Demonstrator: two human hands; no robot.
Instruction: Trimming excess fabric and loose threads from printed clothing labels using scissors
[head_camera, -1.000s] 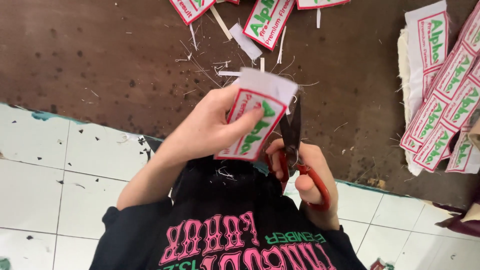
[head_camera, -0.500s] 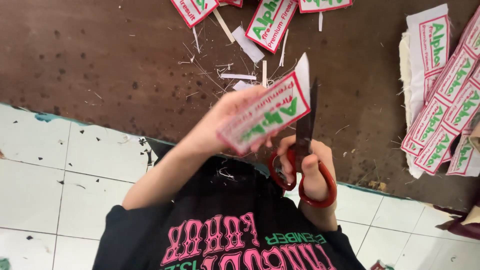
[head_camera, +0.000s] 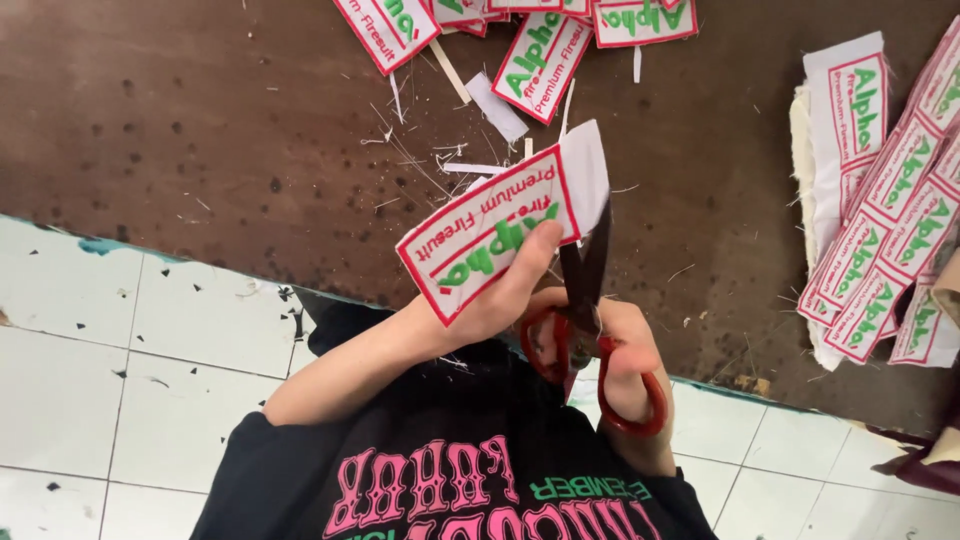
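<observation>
A left hand (head_camera: 480, 305) pinches a thin, floppy embroidered patch (head_camera: 490, 235) by its lower edge, above the brown surface (head_camera: 200, 130). Just right of the patch, the right hand (head_camera: 625, 350) has its fingers through red-handled scissors (head_camera: 585, 320), blades at the patch's white margin

2 hands (head_camera: 480, 310), 1 scissors (head_camera: 585, 300), 1 held patch (head_camera: 490, 235), 4 cut patches (head_camera: 545, 65).

The left hand (head_camera: 480, 305) is raised with its forearm angled up and thumb pinched forward, while the right hand (head_camera: 620, 355) is curled closed just beside it.
</observation>
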